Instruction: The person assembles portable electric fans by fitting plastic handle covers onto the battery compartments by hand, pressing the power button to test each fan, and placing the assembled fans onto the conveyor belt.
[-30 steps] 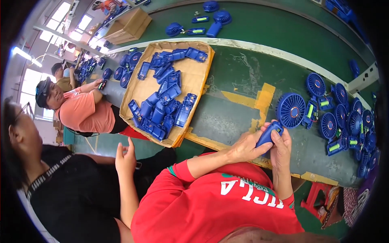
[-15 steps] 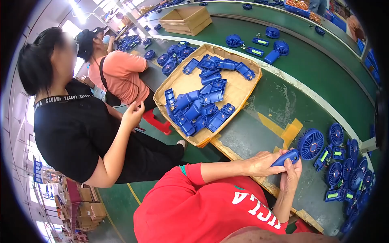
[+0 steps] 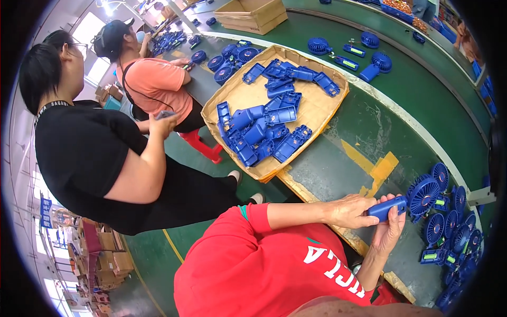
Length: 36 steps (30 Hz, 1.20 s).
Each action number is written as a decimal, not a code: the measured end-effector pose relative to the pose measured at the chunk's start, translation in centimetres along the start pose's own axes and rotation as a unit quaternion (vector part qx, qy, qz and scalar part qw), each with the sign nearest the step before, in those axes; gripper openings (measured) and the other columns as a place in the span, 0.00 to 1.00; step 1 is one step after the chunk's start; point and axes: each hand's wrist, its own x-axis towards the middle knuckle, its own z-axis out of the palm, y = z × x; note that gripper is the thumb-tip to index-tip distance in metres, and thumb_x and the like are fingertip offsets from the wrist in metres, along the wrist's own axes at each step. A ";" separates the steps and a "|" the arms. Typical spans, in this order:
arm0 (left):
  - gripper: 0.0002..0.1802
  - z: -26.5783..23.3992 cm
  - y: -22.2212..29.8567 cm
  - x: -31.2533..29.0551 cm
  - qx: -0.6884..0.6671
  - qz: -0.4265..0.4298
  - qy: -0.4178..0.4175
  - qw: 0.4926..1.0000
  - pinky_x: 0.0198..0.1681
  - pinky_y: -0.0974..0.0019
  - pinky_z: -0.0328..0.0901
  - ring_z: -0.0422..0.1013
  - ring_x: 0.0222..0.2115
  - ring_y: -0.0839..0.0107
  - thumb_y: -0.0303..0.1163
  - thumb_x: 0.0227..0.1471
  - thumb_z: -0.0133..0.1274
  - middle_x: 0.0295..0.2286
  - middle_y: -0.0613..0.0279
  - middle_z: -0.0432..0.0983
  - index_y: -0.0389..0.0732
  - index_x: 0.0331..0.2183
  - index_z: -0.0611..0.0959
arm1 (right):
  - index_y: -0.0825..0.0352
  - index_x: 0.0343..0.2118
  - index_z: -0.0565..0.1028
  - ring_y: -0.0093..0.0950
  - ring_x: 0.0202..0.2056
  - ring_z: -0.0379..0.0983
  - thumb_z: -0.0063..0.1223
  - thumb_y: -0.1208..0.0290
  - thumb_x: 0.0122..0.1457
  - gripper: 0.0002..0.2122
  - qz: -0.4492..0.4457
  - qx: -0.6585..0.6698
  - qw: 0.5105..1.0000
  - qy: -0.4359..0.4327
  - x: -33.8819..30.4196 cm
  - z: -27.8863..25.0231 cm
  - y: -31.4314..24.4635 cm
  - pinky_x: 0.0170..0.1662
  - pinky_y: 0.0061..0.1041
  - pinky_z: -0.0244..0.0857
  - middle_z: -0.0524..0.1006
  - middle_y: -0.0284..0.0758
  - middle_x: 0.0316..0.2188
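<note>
Both my hands hold a blue plastic fan handle housing above the right part of the workbench. My left hand is closed on its left end with thumb and fingers. From below and the right, my right hand wraps its fingers around the other end. A small opening shows near the housing's right end. Just beyond it stands a blue round fan head, close to the right hand's fingertips. The palm side of my left hand is hidden.
A paper-lined tray of blue housings sits on the bench. Several fans with green cells pile up at right. A green conveyor carries more fans. Two co-workers, in black and orange, are at left. An open carton lies beyond.
The view has shifted a little. My hands and the housing have moved slightly right, closer to the fans. The co-worker in black has turned away, hands lower around a greyish thing.
</note>
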 end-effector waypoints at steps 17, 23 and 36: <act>0.15 1.9 -3.5 -0.7 -0.231 -0.047 0.029 0.971 0.22 0.67 0.61 0.64 0.17 0.72 0.35 0.42 0.52 0.15 0.60 0.66 0.32 0.20 0.71 | 0.69 0.49 0.61 0.34 0.43 0.69 0.55 0.68 0.53 0.23 0.063 -0.114 0.989 -0.070 0.4 2.6 1.1 0.51 0.33 0.61 0.71 0.41 0.40; 0.15 2.5 -4.0 -0.5 -0.250 -0.015 0.065 0.966 0.17 0.69 0.62 0.66 0.14 0.72 0.37 0.43 0.53 0.14 0.62 0.66 0.35 0.18 0.72 | 0.69 0.45 0.65 0.30 0.39 0.71 0.52 0.66 0.56 0.17 0.046 -0.145 0.988 -0.026 0.6 2.8 2.0 0.46 0.29 0.65 0.73 0.39 0.36; 0.12 0.1 -5.3 0.2 -0.461 -0.174 -0.073 0.867 0.20 0.72 0.67 0.66 0.15 0.78 0.36 0.48 0.53 0.23 0.63 0.71 0.37 0.30 0.74 | 0.70 0.52 0.60 0.32 0.47 0.67 0.51 0.67 0.56 0.23 0.094 -0.164 0.977 -0.100 3.3 3.0 1.7 0.50 0.31 0.62 0.69 0.41 0.44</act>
